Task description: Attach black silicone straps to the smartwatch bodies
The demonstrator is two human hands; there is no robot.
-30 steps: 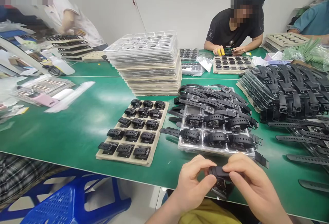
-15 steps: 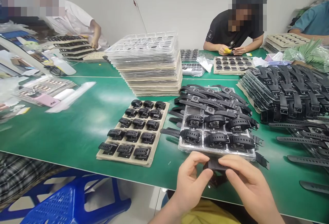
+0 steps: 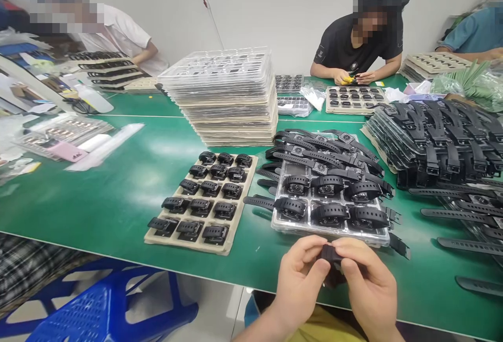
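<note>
Both your left hand (image 3: pixel 301 274) and right hand (image 3: pixel 367 279) pinch one small black rubber watch strap (image 3: pixel 329 254), fingers closed, held near for control.

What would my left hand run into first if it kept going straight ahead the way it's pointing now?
Probably the clear tray of strapped black watches lying just beyond the left hand and the small black watch part it pinches with the right hand. Depth is hard to judge.

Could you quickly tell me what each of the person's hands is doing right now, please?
Left hand: closed in a grip on the black watch strap.
Right hand: closed on the same strap from the other side.
</note>
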